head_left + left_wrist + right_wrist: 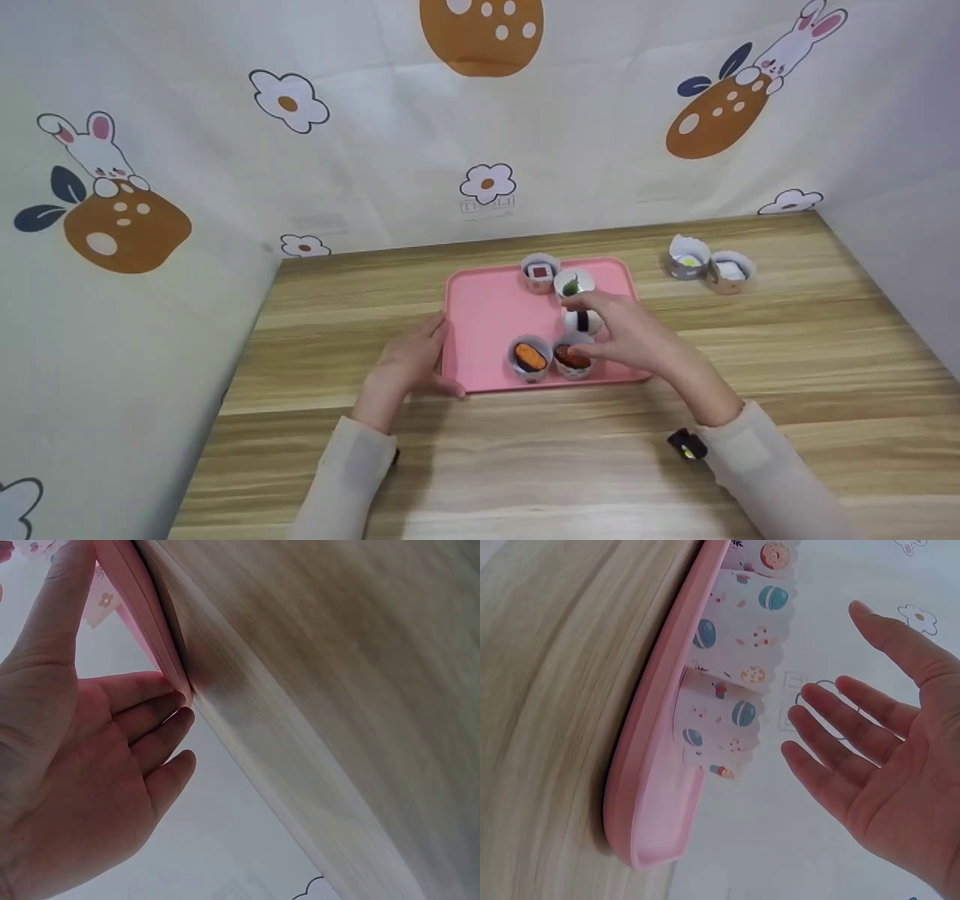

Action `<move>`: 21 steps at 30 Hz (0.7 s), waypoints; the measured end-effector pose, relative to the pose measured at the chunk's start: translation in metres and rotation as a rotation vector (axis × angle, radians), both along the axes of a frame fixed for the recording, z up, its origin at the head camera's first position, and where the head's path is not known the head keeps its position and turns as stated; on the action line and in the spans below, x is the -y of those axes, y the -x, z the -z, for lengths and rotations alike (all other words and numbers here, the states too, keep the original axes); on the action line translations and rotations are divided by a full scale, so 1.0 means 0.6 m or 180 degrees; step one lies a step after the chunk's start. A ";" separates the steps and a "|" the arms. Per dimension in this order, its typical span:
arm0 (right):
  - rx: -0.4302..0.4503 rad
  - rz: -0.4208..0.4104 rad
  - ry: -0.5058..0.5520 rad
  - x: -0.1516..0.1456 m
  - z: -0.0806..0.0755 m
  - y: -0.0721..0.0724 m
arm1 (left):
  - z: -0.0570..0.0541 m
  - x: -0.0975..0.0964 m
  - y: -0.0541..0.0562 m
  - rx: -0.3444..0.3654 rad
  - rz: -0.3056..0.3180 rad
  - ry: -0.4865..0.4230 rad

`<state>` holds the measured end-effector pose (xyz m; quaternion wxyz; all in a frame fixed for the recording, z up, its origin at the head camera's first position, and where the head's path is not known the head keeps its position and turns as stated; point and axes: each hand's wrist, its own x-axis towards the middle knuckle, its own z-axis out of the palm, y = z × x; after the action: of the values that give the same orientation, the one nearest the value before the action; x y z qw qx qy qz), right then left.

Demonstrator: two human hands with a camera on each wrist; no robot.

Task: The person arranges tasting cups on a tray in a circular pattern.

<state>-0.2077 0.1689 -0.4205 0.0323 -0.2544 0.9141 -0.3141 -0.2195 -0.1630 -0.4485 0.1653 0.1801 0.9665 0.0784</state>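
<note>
A pink tray [487,307] lies on the wooden table, bearing several paper cups with toy sushi. My left hand [409,360] touches the tray's left edge with nearly straight fingers, its thumb at the front left corner. Above the tray's right side hovers my right hand [630,334], fingers spread and holding nothing. Below it are a cup with a red-topped sushi [573,357] and a white sushi with a black band [583,322], partly hidden. An orange-topped sushi [529,357] sits in the cup to the left. In the right wrist view, printed cups [716,720] stand apart from the fingers.
Toward the tray's back stand a cup with a white, red-centred piece [540,273] and one with a green leaf [573,283]. Off the tray, at the back right, are two more cups: one with a torn-looking rim [687,259], another with a white piece [730,272].
</note>
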 end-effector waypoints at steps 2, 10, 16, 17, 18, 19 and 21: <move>0.0031 0.0042 0.0014 -0.004 -0.001 0.000 | 0.000 0.000 -0.001 0.0002 -0.0015 -0.0022; 0.0013 0.0198 0.0050 -0.024 -0.003 0.001 | -0.002 -0.001 -0.001 0.0043 -0.0048 -0.0026; -0.0115 0.0189 0.0154 -0.039 -0.001 0.002 | -0.001 -0.001 0.000 -0.0001 -0.0022 -0.0013; -0.0132 0.0188 0.0175 -0.041 0.000 0.002 | 0.000 -0.001 0.000 -0.0007 -0.0015 0.0013; -0.0143 0.0190 0.0195 -0.044 0.001 0.002 | 0.000 0.000 0.001 -0.0011 -0.0011 0.0034; -0.0143 0.0202 0.0206 -0.046 0.001 0.003 | 0.001 0.000 0.001 -0.0008 -0.0015 0.0026; -0.0147 0.0225 0.0225 -0.050 0.001 0.004 | 0.001 0.000 0.001 -0.0012 -0.0017 0.0025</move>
<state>-0.2100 0.1991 -0.4209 -0.0089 -0.2301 0.9113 -0.3412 -0.2204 -0.1630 -0.4492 0.1639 0.1770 0.9676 0.0748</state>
